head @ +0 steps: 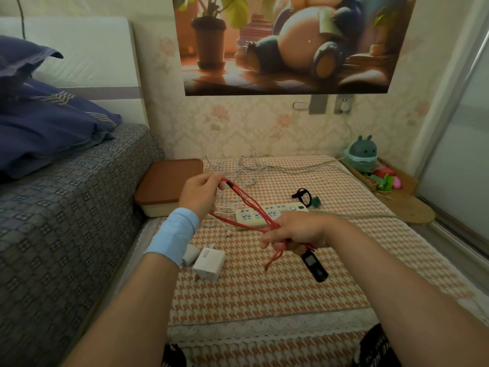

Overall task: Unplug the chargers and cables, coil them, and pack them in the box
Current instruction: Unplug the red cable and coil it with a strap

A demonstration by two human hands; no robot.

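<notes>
We are holding a red braided cable [248, 205] in several strands between our two hands, above the orange-and-white houndstooth mat [264, 292]. Our left hand [202, 193], with a light blue band [174, 234] on its wrist, is pinching the cable near its black-collared end between thumb and curled fingertips. Our right hand [296, 231] is gripping the gathered strands with its fingers curled round them, and a short red loop is hanging under the fist. A small black oblong device [315, 263] is dangling just below that hand; we cannot tell how it is joined to the cable.

The long white power strip [270, 214] is lying on the mat under the red strands, between our hands. A white square charger marked 120W [209, 263] is lying near our left wrist, just beside a second white charger [191, 254] that the band is partly hiding. A loose tangle of thin white cables [243, 168] is lying at the far side of the mat. The cream box with a brown rounded lid [166, 184] is sitting shut at the mat's far left corner, against the grey patterned bed [66, 207], just beyond our left hand. A black strap loop [303, 196] is lying just past the power strip.
</notes>
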